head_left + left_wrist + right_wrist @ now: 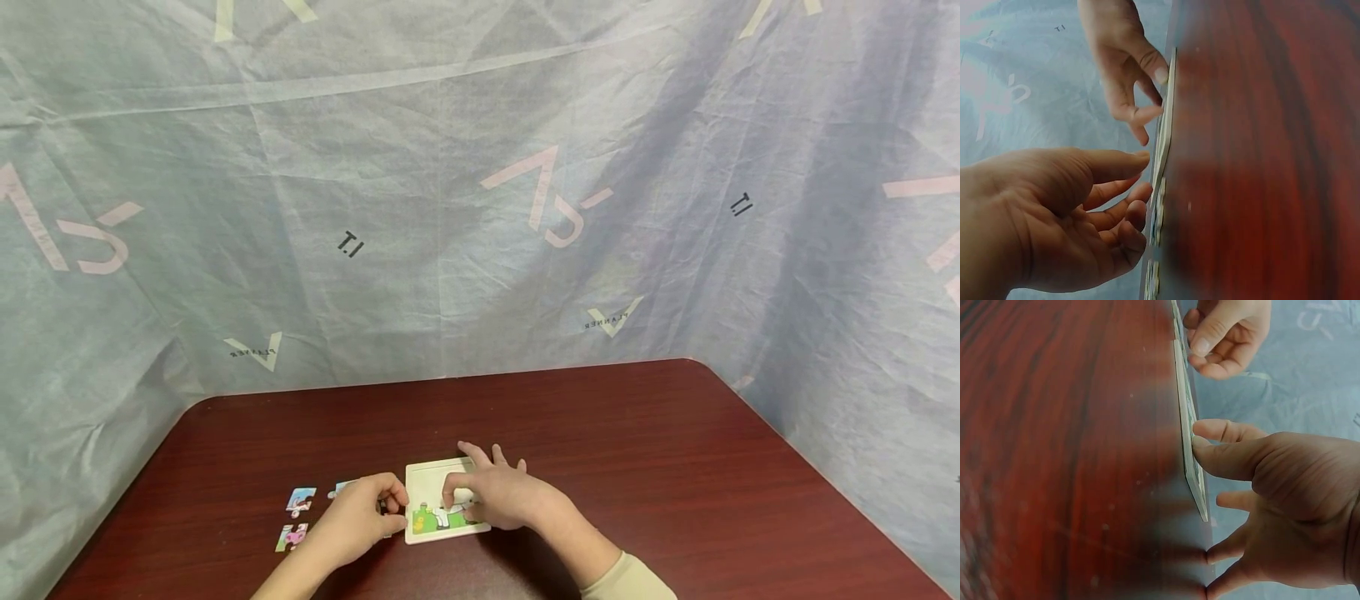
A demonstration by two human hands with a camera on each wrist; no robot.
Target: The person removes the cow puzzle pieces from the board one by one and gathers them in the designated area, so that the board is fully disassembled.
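Note:
A white-framed puzzle tray (410,500) lies flat on the table, with fitted pieces (435,518) showing a green and white picture along its near side. Over the tray, my right hand (501,496) touches the picture area with thumb and index finger; its other fingers spread past the far right edge. My left hand (360,517) hovers at the tray's left edge, thumb and fingers apart, with nothing seen between them. In the left wrist view, that hand (1079,215) is loosely curled beside the tray (1169,119). Its palm hides part of the loose pieces in the head view.
Loose jigsaw pieces lie left of the tray: a blue one (301,500), a pink and green one (289,537), and another blue one (342,486) partly behind the left hand. The dark red wooden table (637,442) meets a grey printed cloth (435,208) behind.

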